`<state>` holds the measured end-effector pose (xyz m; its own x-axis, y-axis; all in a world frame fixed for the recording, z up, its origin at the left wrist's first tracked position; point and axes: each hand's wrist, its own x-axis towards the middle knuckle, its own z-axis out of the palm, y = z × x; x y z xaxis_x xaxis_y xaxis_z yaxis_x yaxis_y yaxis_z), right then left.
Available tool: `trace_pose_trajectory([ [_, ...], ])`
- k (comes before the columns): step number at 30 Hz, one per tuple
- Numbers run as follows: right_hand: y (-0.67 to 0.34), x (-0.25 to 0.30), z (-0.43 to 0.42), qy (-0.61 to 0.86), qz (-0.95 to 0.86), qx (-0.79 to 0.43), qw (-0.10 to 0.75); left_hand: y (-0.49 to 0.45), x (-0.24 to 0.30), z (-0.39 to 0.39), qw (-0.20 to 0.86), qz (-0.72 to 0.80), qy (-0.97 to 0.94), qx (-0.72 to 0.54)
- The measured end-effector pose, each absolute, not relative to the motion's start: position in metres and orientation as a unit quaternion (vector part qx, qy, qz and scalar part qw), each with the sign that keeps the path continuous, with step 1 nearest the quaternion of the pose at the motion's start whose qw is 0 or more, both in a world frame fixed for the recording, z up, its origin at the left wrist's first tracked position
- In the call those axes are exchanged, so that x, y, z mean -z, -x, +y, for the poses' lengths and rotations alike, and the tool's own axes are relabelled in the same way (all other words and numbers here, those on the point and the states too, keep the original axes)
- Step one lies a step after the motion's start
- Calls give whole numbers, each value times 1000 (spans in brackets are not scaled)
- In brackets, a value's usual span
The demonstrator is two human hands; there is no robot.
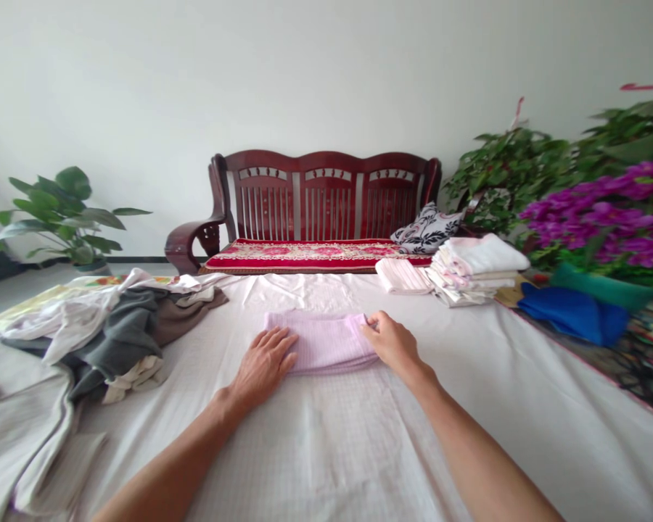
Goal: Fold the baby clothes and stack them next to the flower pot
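A lilac ribbed garment [326, 344], folded into a flat rectangle, lies on the white sheet [315, 449] in front of me. My left hand [269, 355] rests flat on its left end, fingers stretched out. At the opposite end my right hand [389, 341] pinches the far right corner between thumb and fingers. Several layers show along the near edge of the folded cloth. What kind of garment it is, I cannot tell.
Loose grey, white and brown clothes [125, 326] are heaped at the left. Back right stand a stack of folded clothes [473, 268] and a folded pink piece [403, 276]. A blue cloth [574, 313] and purple flowers [604, 210] are farther right. Behind is a wooden bench [326, 196].
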<state>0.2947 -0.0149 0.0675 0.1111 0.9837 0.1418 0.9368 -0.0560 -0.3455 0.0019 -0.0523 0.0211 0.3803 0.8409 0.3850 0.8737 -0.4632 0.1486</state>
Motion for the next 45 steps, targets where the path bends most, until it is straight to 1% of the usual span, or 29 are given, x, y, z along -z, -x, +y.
trace_pose_trajectory([
  [8,-301,-71,-14,714,-650,-141,220,-1,-30,-54,20,-503,832,232],
  [13,-298,-68,-17,719,-670,-69,171,-2,-34,-56,22,-496,834,242],
  [21,-297,-65,-21,703,-695,16,148,-12,-41,-59,38,-528,823,205],
  [23,-298,-67,-22,686,-709,60,154,-14,-38,-60,38,-525,826,201],
  [27,-290,-68,-26,611,-750,135,213,-14,-30,-59,44,-538,826,163],
  [29,-283,-64,-29,547,-795,138,225,-13,-31,-58,33,-546,827,131],
  [32,-276,-48,-31,492,-842,121,186,-10,-36,-55,2,-560,824,84],
  [34,-276,-37,-31,498,-847,104,153,-8,-40,-52,-22,-573,817,61],
  [36,-278,-30,-30,507,-845,95,140,-7,-44,-49,-41,-585,809,47],
  [38,-280,-26,-29,510,-843,95,143,-7,-45,-44,-49,-596,800,42],
  [42,-280,-27,-29,514,-840,97,148,-11,-40,-25,-22,-639,767,46],
  [45,-279,-28,-30,517,-838,96,145,-11,-34,-10,-23,-677,733,61],
])
